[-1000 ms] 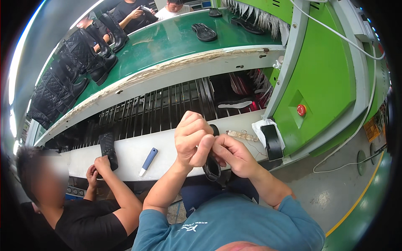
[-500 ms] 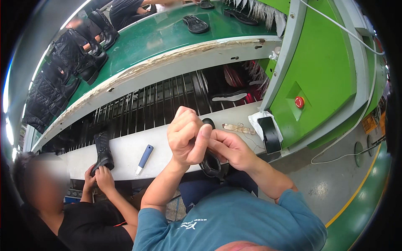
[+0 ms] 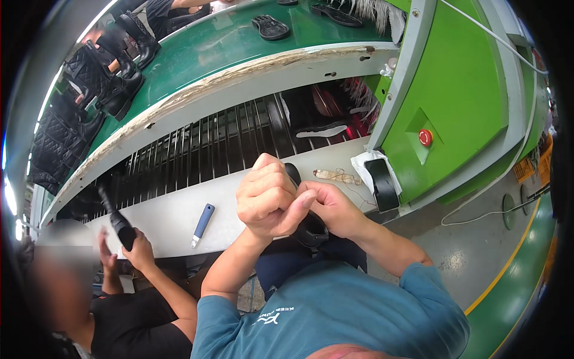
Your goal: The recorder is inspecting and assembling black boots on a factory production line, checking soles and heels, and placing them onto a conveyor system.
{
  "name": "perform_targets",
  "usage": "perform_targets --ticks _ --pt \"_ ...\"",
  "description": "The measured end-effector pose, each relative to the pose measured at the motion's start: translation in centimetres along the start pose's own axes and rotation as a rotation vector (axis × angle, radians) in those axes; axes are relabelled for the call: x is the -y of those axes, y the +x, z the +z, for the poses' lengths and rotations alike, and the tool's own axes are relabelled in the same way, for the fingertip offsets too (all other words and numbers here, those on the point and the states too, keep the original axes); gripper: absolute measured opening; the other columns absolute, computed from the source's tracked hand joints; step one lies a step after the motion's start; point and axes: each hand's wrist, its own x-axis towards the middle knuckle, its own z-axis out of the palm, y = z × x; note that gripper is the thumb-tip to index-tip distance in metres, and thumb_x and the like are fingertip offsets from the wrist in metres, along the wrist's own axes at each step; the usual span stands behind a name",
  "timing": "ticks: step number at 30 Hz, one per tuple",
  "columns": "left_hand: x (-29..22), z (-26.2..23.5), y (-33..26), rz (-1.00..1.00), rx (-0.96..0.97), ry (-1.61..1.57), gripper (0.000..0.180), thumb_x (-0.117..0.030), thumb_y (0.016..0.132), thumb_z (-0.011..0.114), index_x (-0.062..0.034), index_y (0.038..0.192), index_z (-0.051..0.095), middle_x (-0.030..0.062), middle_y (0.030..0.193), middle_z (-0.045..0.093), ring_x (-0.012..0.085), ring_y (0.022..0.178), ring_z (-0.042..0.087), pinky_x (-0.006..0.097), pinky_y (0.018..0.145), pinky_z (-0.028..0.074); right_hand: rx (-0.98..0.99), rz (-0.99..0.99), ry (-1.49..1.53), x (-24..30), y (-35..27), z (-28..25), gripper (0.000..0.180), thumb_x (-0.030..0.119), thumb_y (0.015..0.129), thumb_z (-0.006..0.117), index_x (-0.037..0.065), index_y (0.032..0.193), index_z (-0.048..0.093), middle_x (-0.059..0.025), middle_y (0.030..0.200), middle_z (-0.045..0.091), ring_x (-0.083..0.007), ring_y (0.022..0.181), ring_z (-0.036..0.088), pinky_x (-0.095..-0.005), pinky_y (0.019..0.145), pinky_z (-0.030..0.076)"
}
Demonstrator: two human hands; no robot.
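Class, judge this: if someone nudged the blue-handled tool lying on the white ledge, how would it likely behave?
The blue-handled tool looks slim and short, so probably light. Its handle seems rounded, so it might roll sideways. It lies flat on the white ledge, so tipping seems unlikely.

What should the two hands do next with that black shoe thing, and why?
Probably keep both hands closed on it and turn it a little. The left hand wraps the top of the black shoe piece, and the right hand pinches it from the side, so most of it is hidden. It hangs over the lap, off the white ledge.
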Motion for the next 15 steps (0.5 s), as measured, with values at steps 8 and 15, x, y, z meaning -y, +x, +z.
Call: perform_targets --ticks 8,15 --pt "-0.4 -0.4 -0.3 -0.018 -0.063 -0.007 0.043 0.008 0.079 0.084 -0.0104 0.064 0.048 -0.0001 0.058 0.048 0.0191 0.051 0.044 0.036 0.06 0.037 -0.116 0.199 0.044 -4.6 -1.0 -1.9 0.029 0.029 0.116 0.065 0.01 0.094 0.062 0.009 0.074 0.052 -0.0012 0.062 0.041 -0.0239 0.054 0.03" --pt "-3.9 0.7 -0.4 0.073 0.079 0.002 0.049 -0.005 0.08 0.089 -0.0125 0.065 0.044 -0.0008 0.062 0.05 0.0203 0.052 0.048 0.036 0.057 0.035 -0.411 -0.008 -0.16 -10.7 -1.6 -2.5 0.043 0.043 0.113 0.07 0.006 0.132 0.06 -0.0063 0.107 0.065 -0.0129 0.091 0.062 -0.0269 0.079 0.05"
